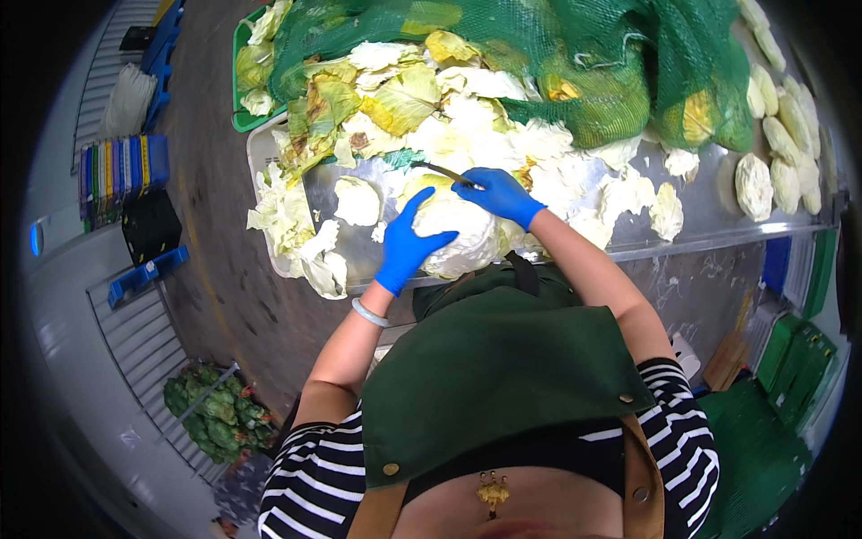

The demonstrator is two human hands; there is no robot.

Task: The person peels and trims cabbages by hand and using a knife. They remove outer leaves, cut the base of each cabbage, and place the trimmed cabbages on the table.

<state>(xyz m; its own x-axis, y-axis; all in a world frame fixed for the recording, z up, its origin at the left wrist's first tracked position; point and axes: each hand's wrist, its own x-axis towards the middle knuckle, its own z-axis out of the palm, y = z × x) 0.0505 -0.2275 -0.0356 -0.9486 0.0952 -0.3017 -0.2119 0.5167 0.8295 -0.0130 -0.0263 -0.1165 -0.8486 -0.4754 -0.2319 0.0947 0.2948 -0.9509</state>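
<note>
A large pale cabbage head (458,232) rests at the near edge of the metal table (714,232), close to my green apron. My left hand (411,242), in a blue glove, lies spread against its left side, thumb on top. My right hand (497,195), also gloved in blue, grips a knife (438,168) at the cabbage's far side; the dark, narrow blade points left. Its handle is mostly hidden in the fist. Beyond both hands lies a heap of loose cabbage leaves (471,128), white, yellow and some browned.
Green mesh sacks (606,87) holding cabbages lie across the far side. Several trimmed cabbages (784,155) stand at the right end. A white tray (259,151) with leaves and a green crate (238,108) are at the left. Another person's patterned sleeve (246,488) shows at lower left.
</note>
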